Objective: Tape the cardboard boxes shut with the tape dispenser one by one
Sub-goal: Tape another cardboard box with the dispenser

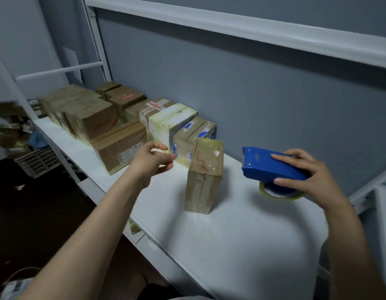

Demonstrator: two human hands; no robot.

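Over white shelf (209,245), right hand (304,176) gripping tape dispenser (272,165), left hand (153,159) loosely curled

A storeroom: taped cardboard boxes (120,146) crowd a white shelf (231,245)

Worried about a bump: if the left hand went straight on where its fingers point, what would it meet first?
Likely the blue-patched box, right ahead of the fingertips of the left hand; the upright box stands just right of that line. Depth is unclear.

Upright box (204,176) on shelf (231,234); dispenser (272,167) right; boxes (114,118) seemingly stacked behind-left
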